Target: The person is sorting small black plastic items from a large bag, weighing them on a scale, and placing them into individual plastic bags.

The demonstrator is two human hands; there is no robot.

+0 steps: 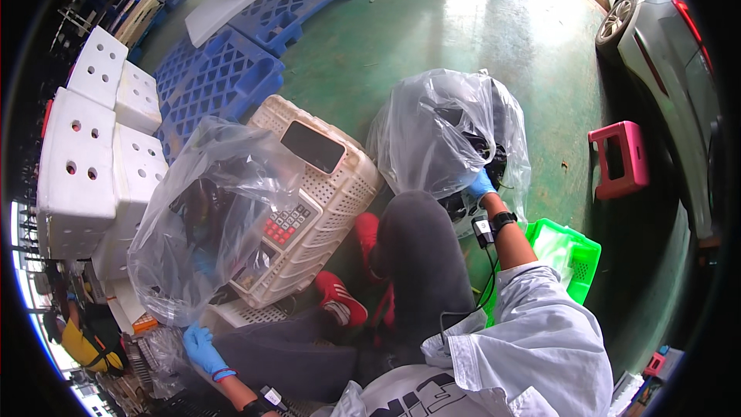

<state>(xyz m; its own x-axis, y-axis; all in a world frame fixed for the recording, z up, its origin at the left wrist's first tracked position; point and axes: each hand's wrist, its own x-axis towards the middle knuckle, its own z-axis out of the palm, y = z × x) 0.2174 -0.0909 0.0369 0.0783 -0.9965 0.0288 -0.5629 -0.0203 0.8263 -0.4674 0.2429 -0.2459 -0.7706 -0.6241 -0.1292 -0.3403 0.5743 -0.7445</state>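
Observation:
My left hand, in a blue glove, is closed at the lower edge of a clear plastic bag. Reddish-brown contents show dimly inside that bag, which stands by a scale with a keypad on a cream plastic crate. My right hand, also gloved in blue, reaches into the opening of a second, larger clear plastic bag. Dark, glossy things lie in this bag beside the hand. Its fingers are mostly hidden by plastic and the dark contents.
A dark-screened device lies on the crate. White foam boxes are stacked at left, with blue pallets behind. A green basket sits by my right elbow. Farther right are a pink stool and a parked car.

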